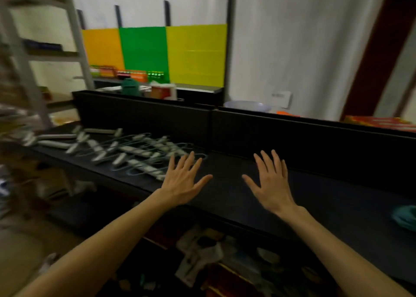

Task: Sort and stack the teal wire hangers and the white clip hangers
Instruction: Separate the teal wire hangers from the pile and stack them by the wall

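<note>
Two bare hands are in view, the left hand [183,179] and the right hand [271,180], both with fingers spread. On the black counter [326,206] lies one jumbled pile of white clip hangers [135,151] and teal wire hangers [135,172], too blurred and tangled to count exactly, though at least ten white clip bars show. One teal bundle [405,216] sits at the right edge.

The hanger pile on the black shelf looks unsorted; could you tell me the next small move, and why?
Probably slide the left hand into the mixed hanger pile and grip one hanger: both it and the right hand are spread open and hold nothing, and the left one's fingertips already reach the pile's edge.
</note>
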Tool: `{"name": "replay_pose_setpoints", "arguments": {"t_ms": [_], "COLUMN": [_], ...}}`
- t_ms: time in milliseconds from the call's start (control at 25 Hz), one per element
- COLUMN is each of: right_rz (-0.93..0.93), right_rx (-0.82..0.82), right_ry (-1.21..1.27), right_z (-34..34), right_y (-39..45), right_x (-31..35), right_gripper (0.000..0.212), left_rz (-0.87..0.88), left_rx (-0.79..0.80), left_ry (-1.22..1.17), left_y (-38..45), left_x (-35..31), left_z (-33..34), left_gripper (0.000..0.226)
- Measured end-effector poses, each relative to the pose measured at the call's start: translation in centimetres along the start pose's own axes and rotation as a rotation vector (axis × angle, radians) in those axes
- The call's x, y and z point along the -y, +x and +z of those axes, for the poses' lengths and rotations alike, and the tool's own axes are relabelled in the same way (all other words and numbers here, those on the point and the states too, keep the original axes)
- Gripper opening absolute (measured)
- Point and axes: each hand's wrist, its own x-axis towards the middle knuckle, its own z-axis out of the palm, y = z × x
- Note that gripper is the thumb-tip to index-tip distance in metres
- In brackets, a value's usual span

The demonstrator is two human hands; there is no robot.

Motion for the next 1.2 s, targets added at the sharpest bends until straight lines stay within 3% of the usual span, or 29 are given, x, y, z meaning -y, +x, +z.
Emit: {"name": "replay_pose_setpoints", "arguments": {"t_ms": [240,480,560,720,920,1200], "right_rz": [-0.166,-0.214,-0.283,-0.338,-0.322,-0.098], "right_rx": [0.194,0.25,0.336,0.617,0.644,0.641], "right_ry": [0.162,0.215,0.167,0.108,0.136,0.117], "right_z": [7.6,15.7,16.6,20.1,21.0,20.2], "right_y": [9.5,19.8,23.0,29.3,30.9,30.6], "right_x": [16.5,26.0,27.8,32.0,33.1,33.8], "right_gripper": [0.077,0.076,0.087,0.107,0.108,0.114], "left_rz": [-0.317,-0.343,-0.342,-0.292,-0.103,0.05], "left_rx": [0.014,-0.019,0.027,0.175,0.274,0.042], "left_ry": [-0.03,-0.053,-0.078,-0.124,-0.059,-0.149], "left_y": [-3.5,1.1,3.8,10.9,15.4,17.5], "left_x": [19.7,31.4,34.1,40.5,43.0,46.4], "left_z": [-0.4,0.9,1.1,2.2,4.1,4.5], "left_gripper": [0.092,0.088,0.082,0.086,0.076,0.065]}}
